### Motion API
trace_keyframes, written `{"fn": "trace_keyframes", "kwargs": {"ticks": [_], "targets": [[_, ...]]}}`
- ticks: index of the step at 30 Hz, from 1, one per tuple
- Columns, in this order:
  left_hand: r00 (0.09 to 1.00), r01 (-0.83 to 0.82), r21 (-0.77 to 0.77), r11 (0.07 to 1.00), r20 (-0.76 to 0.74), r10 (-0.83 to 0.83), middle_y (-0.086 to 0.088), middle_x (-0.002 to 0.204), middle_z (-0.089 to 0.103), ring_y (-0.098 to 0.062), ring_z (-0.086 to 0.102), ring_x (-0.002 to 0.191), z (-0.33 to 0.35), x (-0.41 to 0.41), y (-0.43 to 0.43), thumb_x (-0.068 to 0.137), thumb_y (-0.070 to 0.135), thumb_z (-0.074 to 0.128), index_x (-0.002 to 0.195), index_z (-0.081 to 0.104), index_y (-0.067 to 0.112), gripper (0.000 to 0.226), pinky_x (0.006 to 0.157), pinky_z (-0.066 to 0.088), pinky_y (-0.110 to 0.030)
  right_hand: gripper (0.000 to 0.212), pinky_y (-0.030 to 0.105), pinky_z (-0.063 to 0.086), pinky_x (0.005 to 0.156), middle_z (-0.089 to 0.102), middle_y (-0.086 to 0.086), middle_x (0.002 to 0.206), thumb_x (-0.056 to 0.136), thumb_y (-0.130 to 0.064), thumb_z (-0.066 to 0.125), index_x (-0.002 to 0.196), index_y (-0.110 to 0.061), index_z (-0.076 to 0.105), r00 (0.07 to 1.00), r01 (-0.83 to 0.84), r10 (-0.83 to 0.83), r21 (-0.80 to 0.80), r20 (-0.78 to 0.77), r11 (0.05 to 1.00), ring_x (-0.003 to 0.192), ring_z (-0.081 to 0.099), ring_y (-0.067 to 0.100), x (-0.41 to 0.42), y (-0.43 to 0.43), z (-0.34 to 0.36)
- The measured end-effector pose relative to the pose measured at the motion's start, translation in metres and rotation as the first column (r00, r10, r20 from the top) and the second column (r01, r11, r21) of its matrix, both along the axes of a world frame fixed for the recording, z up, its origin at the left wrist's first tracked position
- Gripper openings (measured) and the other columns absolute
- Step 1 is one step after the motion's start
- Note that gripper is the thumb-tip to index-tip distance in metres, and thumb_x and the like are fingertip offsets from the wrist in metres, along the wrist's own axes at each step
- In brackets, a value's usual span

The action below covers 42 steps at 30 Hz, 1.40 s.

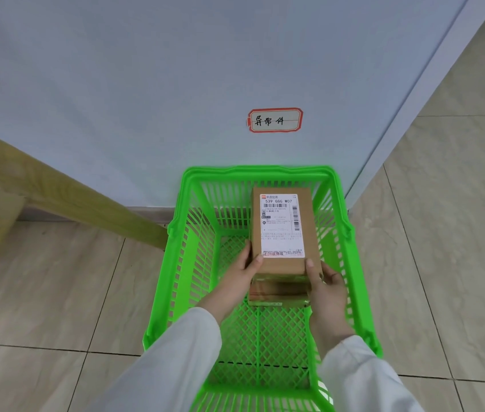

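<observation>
Courier depot: waybilled parcel point(284, 233), sorting basket point(259, 171)

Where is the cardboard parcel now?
Head view: the cardboard parcel is inside the green basket, near its far wall, held by the left hand and the right hand.

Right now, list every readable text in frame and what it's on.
"异常件": handwritten on the red-bordered sticker on the wall.
"539 GGG W07": top line of the shipping label on the cardboard box.
"申通快递": label header, just legible.
Barcode digits, address lines and the red print at the label's foot: too small or blurred to read.
</observation>
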<state>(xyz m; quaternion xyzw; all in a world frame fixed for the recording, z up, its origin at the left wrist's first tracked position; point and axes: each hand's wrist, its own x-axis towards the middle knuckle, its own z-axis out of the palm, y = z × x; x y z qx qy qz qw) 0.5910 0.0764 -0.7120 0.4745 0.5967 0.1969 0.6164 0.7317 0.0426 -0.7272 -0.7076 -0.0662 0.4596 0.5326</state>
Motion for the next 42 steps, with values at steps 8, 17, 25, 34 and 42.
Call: {"fn": "trace_keyframes", "kwargs": {"ticks": [8,17,25,34,42], "targets": [[0.994,-0.036,-0.059,0.998,-0.107,0.030,0.001,0.160,0.012,-0.022,0.018,0.146,0.025,0.003,-0.013,0.100,0.049,0.029,0.153,-0.002,0.024,0.067,0.116,0.017,-0.035,0.071,0.035,0.026,0.110,0.030,0.012,0.153,0.096,-0.040,0.049,0.149,-0.003,0.020,0.997,-0.078,0.077,-0.067,-0.015,0.995,0.139,0.032,0.025,-0.010,-0.009,0.029],[0.950,-0.295,-0.097,0.950,-0.132,0.282,-0.004,0.159,0.019,-0.019,0.019,0.145,0.184,0.005,-0.075,0.102,0.033,0.036,0.152,0.016,0.013,0.057,0.114,0.017,-0.026,0.065,0.036,0.025,0.115,0.033,0.012,0.152,0.097,-0.041,0.046,0.146,-0.001,0.030,0.986,-0.155,0.164,-0.190,0.035,0.970,0.140,0.031,0.024,-0.029,-0.065,0.199],[0.932,-0.361,-0.079,0.929,-0.036,0.360,-0.003,0.157,0.024,-0.015,0.023,0.144,0.390,0.003,-0.114,0.103,0.025,0.038,0.150,0.022,0.011,0.052,0.109,0.019,-0.020,0.048,0.022,0.033,0.102,0.047,0.014,0.140,0.098,-0.022,0.049,0.138,0.003,0.039,0.981,-0.163,0.169,-0.063,0.101,0.985,0.129,0.045,0.021,-0.054,-0.105,0.411],[0.924,-0.381,-0.053,0.923,0.014,0.382,-0.004,0.153,0.033,-0.015,0.031,0.140,0.557,-0.037,-0.166,0.102,0.018,0.040,0.148,0.030,0.009,0.048,0.108,0.023,-0.021,0.040,0.014,0.037,0.088,0.055,0.009,0.131,0.098,-0.021,0.050,0.130,0.001,0.049,0.970,-0.220,0.217,0.011,0.106,0.975,0.114,0.052,0.012,-0.093,-0.150,0.574],[0.897,-0.443,0.055,0.895,0.029,0.442,-0.009,0.143,0.046,-0.020,0.043,0.132,0.609,-0.070,-0.198,0.100,0.011,0.042,0.139,0.040,0.004,0.040,0.103,0.029,-0.013,0.038,0.009,0.040,0.081,0.056,0.003,0.125,0.097,-0.020,0.052,0.131,-0.002,0.050,0.960,-0.276,0.272,0.077,0.067,0.958,0.109,0.051,0.010,-0.115,-0.178,0.623]]}}
